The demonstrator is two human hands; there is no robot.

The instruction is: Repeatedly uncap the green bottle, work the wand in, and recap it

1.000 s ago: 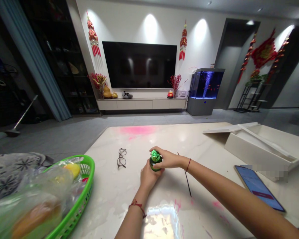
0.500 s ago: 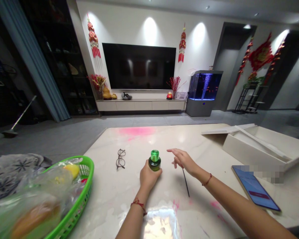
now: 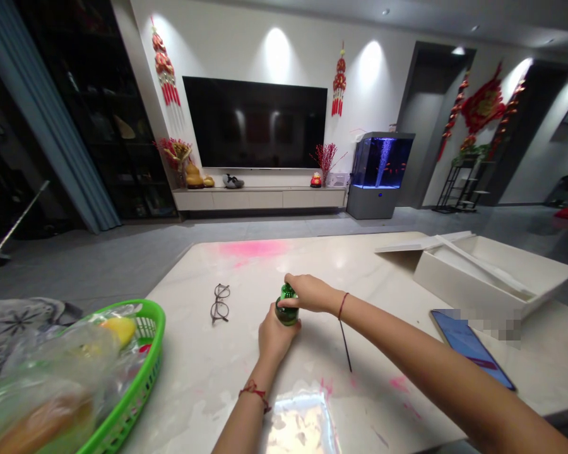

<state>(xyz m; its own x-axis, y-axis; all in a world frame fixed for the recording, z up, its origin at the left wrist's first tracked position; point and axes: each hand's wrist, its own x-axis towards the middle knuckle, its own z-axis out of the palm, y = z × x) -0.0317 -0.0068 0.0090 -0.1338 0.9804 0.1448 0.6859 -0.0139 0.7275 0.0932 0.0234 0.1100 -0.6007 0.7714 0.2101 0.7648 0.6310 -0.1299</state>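
Observation:
A small dark green glass bottle (image 3: 286, 315) stands upright near the middle of the table. My left hand (image 3: 274, 335) is wrapped round its body. Over the top, my right hand (image 3: 311, 294) grips the shiny green cap (image 3: 288, 292), its fingers partly covering it. The cap is on the bottle's neck. A thin dark stick (image 3: 346, 347) lies on the table below my right wrist. To the left of the bottle lies a pair of glasses (image 3: 220, 303).
A green plastic basket (image 3: 157, 343) with bagged food stands at the left. At the right are a phone (image 3: 473, 349) and an open white box (image 3: 483, 265). A shiny clear packet (image 3: 299, 424) lies at the front of the marble-look table (image 3: 189, 372).
My right hand has moved left from beside the bottle and closed on its green cap. My left hand still holds the bottle. The view has shifted slightly to the right.

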